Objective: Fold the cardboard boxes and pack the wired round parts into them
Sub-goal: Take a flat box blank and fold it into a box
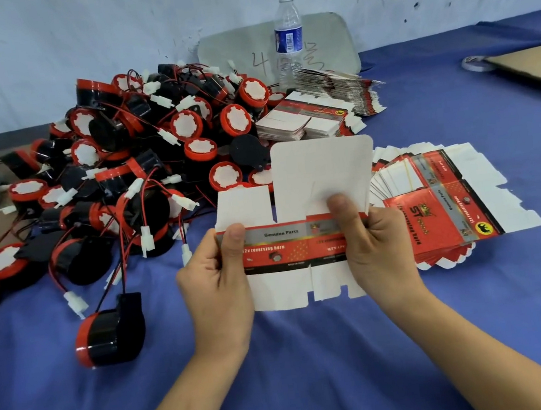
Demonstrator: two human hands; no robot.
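Bright, even light falls from above, with a cool bluish cast on the wall (72,41) and the desk (316,369). Shadows are soft and short. A faint one lies under the flat box blank (295,253) gripped by the left hand (215,279) and the right hand (377,253). A pale sheen runs along the black housing of the lone horn (107,333) near the desk's left edge. The glossy print on the fanned box blanks (440,214) glints. Wide-angle bending curves the desk's far edge and stretches the forearms toward the bottom corners. Detail is slightly soft throughout, and the small print smears.
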